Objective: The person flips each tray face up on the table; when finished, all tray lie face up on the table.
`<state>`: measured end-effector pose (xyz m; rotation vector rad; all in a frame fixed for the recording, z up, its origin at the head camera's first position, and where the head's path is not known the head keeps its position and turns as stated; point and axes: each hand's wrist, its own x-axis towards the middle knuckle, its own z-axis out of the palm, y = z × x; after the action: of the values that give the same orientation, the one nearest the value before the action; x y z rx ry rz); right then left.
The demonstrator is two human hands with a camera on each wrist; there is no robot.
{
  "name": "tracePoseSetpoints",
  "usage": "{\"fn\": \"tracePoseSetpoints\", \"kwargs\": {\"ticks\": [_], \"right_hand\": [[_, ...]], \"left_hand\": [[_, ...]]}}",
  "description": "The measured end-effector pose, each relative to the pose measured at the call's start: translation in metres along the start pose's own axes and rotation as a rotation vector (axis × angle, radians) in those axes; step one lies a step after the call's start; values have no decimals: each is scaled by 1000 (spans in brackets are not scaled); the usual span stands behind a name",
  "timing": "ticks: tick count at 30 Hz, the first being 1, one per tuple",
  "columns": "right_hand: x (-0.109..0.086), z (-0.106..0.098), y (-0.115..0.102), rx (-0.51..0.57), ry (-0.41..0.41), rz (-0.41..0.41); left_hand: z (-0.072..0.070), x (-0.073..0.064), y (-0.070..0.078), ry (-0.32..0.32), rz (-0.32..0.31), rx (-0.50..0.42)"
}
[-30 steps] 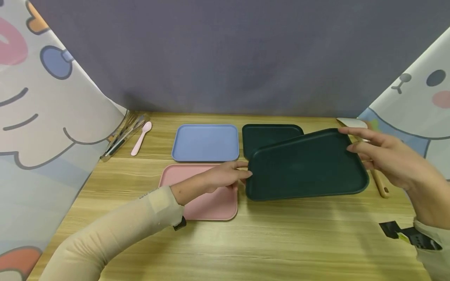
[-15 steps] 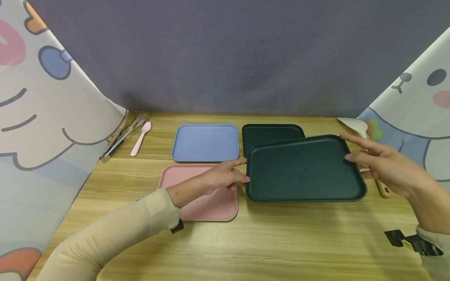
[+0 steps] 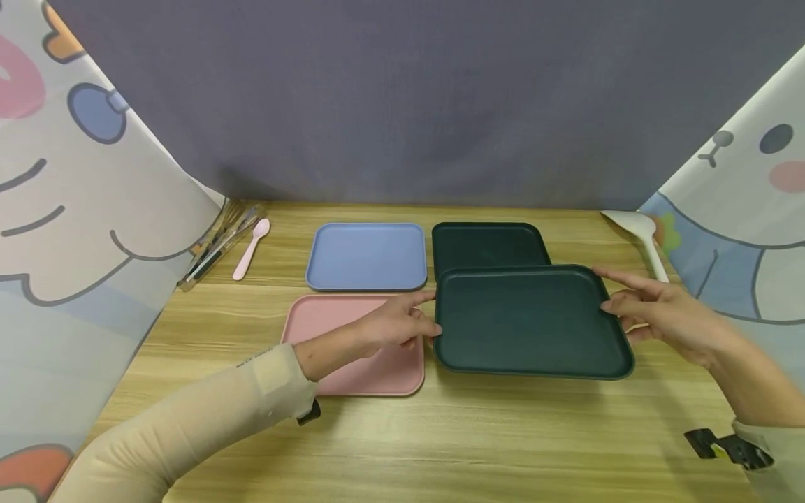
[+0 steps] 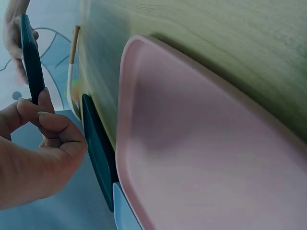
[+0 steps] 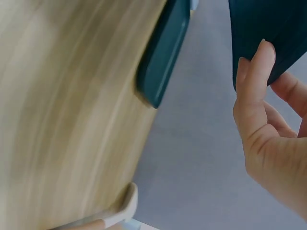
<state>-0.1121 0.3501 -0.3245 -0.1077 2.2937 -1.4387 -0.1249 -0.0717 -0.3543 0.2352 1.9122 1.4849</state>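
Note:
Between both hands a dark green tray (image 3: 533, 325) is held above the table, apart from it in the left wrist view. My left hand (image 3: 397, 325) pinches its left edge, thumb on the near side. On the right edge, my right hand (image 3: 660, 311) grips the rim between thumb and fingers, as the right wrist view also shows. Behind the held tray lies a second dark green tray (image 3: 490, 244), partly covered by it in the head view. A pink tray (image 3: 371, 374) lies under my left forearm and hand, and a blue tray (image 3: 367, 256) lies behind the pink one.
At the table's back left are several utensils in clear wrapping (image 3: 220, 244) and a pink spoon (image 3: 251, 249). A white-headed spatula or scoop (image 3: 638, 227) lies at the back right. A grey curtain (image 3: 402, 105) borders the wooden table (image 3: 472, 447) behind.
The held tray has come lower and nearer, and its right side has dropped so it looks more level. My right hand has moved left and down; my left hand has shifted slightly.

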Motion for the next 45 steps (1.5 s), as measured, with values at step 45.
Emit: {"fn": "tracePoseSetpoints", "kwargs": {"ticks": [45], "right_hand": [[23, 29, 42, -3, -129, 176]], "left_hand": [[19, 10, -16, 25, -57, 158]]}}
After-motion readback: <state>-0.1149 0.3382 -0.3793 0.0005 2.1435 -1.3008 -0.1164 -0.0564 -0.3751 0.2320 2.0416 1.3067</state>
